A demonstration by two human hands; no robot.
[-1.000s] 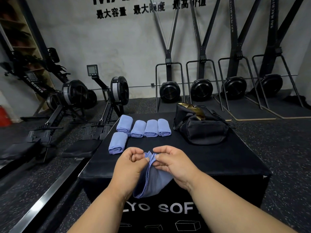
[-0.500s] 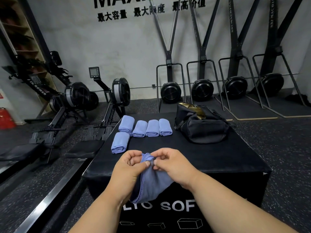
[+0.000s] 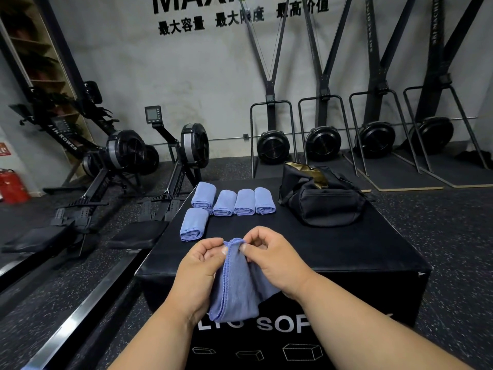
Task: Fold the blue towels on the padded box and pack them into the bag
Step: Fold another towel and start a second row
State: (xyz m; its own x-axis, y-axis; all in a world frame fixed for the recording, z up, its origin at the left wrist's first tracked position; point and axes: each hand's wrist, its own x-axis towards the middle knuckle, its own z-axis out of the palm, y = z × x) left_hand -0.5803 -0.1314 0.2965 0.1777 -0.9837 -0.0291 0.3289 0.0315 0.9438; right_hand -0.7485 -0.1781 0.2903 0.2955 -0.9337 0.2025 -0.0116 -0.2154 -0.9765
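A blue towel (image 3: 237, 287) hangs in the air over the near edge of the black padded box (image 3: 333, 252). My left hand (image 3: 198, 273) and my right hand (image 3: 277, 260) pinch its top edge close together, thumbs and forefingers on the hem. Several folded blue towels (image 3: 234, 202) lie in a row at the box's far left, with one more (image 3: 193, 224) in front of them. A black bag (image 3: 325, 201) with a gold lining stands open at the far right of the box.
Rowing machines (image 3: 128, 161) stand on the floor to the left, close to the box. Ski trainers (image 3: 322, 141) line the back wall. A red extinguisher (image 3: 10, 185) sits at the far left. Speckled rubber floor surrounds the box.
My hands have shifted slightly along the towel's top edge, which now bunches into a small peak between the fingertips. The hanging cloth has narrowed. Folded towels and bag have not moved.
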